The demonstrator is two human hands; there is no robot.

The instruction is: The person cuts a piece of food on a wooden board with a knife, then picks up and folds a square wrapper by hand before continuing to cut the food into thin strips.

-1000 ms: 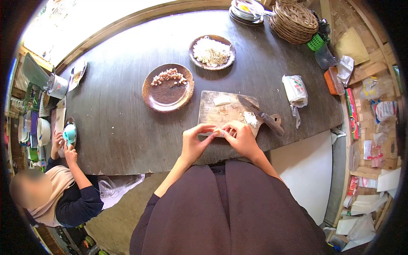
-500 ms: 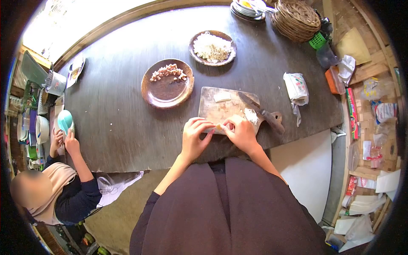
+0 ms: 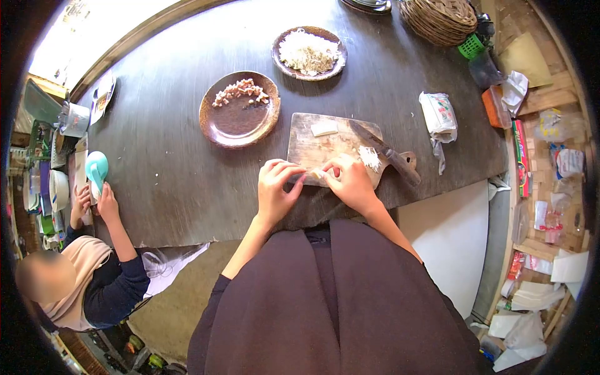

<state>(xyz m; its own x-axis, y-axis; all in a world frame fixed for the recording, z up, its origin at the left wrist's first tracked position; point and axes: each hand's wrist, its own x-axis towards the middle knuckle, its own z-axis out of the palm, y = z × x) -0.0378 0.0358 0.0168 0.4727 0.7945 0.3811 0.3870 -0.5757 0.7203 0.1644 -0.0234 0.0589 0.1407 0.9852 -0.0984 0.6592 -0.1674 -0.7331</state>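
Note:
My left hand (image 3: 275, 187) and my right hand (image 3: 350, 181) meet at the near edge of a wooden cutting board (image 3: 303, 140). Pinched between the fingers of both is a small pale piece (image 3: 316, 174), mostly hidden. On the board lie a white block (image 3: 324, 128), a knife (image 3: 375, 139) slanting toward the board's handle, and a little heap of white shreds (image 3: 370, 157). Beyond the board, a brown plate (image 3: 237, 128) holds small pinkish-brown pieces, and a second brown plate (image 3: 312, 76) carries a pile of white shreds.
A wrapped white packet (image 3: 439, 115) rests right of the board. Woven baskets (image 3: 440, 22) and plates (image 3: 369, 5) stand at the far edge. At the left, another person (image 3: 112, 281) holds a turquoise utensil (image 3: 97, 169). Shelves line the right side.
The view has shifted slightly, so the board and plates appear higher in the picture. Both my hands stay together at the board's near edge, with fingers slightly repositioned around the small piece.

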